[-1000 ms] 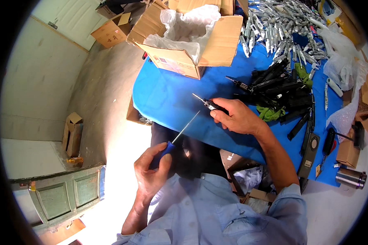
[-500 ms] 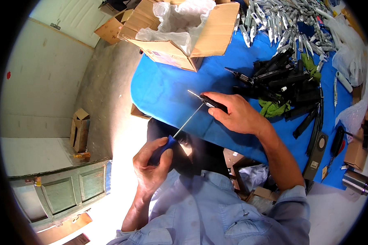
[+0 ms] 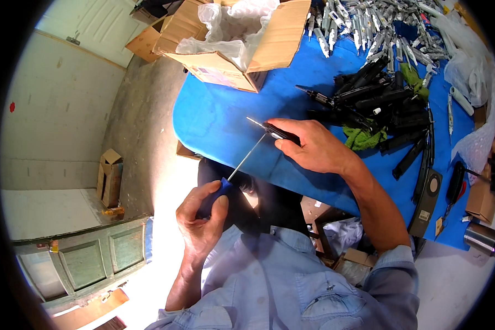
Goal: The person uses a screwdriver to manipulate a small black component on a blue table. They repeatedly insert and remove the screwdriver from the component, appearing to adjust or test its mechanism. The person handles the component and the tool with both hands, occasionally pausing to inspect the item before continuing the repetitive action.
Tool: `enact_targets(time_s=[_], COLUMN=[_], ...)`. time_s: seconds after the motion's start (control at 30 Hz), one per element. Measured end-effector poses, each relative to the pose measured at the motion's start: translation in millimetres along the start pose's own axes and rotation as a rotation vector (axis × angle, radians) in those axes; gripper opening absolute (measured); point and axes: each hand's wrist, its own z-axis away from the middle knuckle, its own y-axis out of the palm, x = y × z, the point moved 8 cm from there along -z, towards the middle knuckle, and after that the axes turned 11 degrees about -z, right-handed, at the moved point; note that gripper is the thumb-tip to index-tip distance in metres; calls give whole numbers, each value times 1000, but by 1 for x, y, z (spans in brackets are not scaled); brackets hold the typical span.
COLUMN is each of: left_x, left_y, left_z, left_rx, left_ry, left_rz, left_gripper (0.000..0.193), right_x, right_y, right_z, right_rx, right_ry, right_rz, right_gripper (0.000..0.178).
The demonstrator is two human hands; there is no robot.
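My left hand [image 3: 199, 224] is closed around the blue handle of a screwdriver [image 3: 223, 188], low in front of my shirt. The long metal shaft slants up to the right, and its tip meets a small black tool [image 3: 281, 133] near that tool's front end. My right hand [image 3: 320, 147] pinches this tool between thumb and fingers just above the edge of the blue-covered table [image 3: 203, 118]. A thin metal rod sticks out of the tool toward the far left. Part of its body is hidden by my fingers.
Right of my right hand lie a heap of black tools [image 3: 388, 102] and a green cloth [image 3: 364, 138]. Farther off are many slim silver-grey pieces [image 3: 363, 27]. An open cardboard box [image 3: 280, 41] with plastic lining stands at the back. A metal cylinder [image 3: 483, 240] is far right.
Both hands, the screwdriver and the black tool appear slightly farther left, along with the shifted view of the table. The screwdriver tip stays at the tool, and both grips are unchanged.
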Motion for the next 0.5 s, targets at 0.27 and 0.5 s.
enact_targets(time_s=[0.27, 0.5], left_x=[1, 3], left_y=[1, 3], left_z=[-2, -2], left_rx=[-10, -12], left_ry=[-28, -41], left_rz=[3, -6], left_gripper=[27, 27], right_x=[3, 5], right_y=[-2, -3], right_z=[1, 0], right_rx=[-14, 3], right_ry=[4, 74], right_rz=[16, -22], right_gripper=[46, 46])
